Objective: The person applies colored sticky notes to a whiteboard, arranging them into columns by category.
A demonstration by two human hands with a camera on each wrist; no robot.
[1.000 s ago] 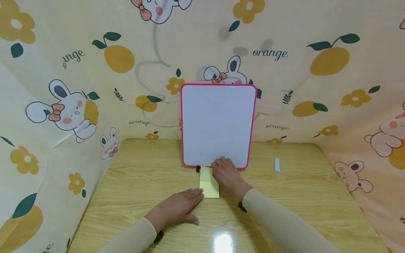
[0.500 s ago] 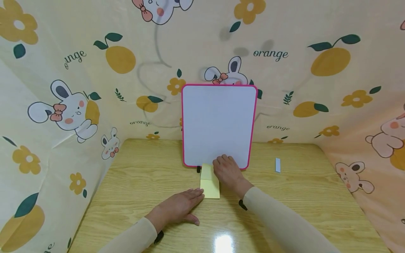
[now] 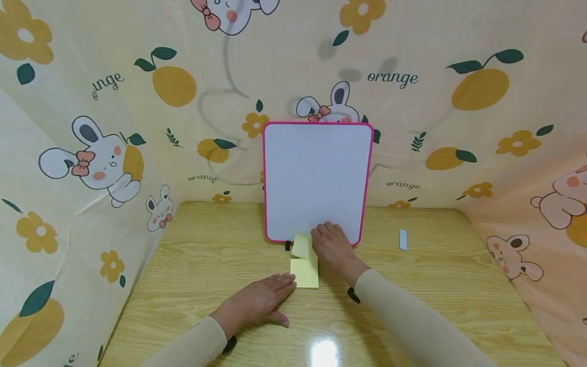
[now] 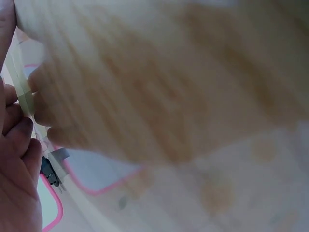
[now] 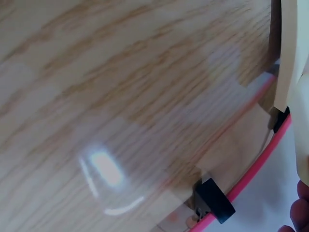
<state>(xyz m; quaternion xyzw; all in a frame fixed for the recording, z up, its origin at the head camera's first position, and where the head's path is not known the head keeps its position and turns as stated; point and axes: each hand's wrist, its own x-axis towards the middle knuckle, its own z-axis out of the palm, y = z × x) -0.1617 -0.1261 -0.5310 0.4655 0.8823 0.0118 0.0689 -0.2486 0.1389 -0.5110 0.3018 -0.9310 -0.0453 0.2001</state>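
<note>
A yellow sticky-note pad (image 3: 304, 273) lies on the wooden table (image 3: 197, 255) in front of a pink-framed whiteboard (image 3: 316, 173) that stands upright. My right hand (image 3: 334, 246) pinches the top yellow note (image 3: 301, 246) at its far edge and peels it up off the pad. My left hand (image 3: 261, 300) lies flat on the table with its fingertips against the pad's near left corner. The right wrist view shows the lifted yellow note (image 5: 289, 53), the whiteboard's pink frame (image 5: 256, 169) and a black foot clip (image 5: 212, 200).
A small white strip (image 3: 402, 239) lies on the table to the right of the whiteboard. Patterned cloth with rabbits and oranges (image 3: 114, 127) walls in the table at the back and on both sides. A lamp glare (image 3: 323, 351) shines near the front edge.
My right hand has lifted the top note's far edge higher and moved slightly up and right. The left hand stays put on the table.
</note>
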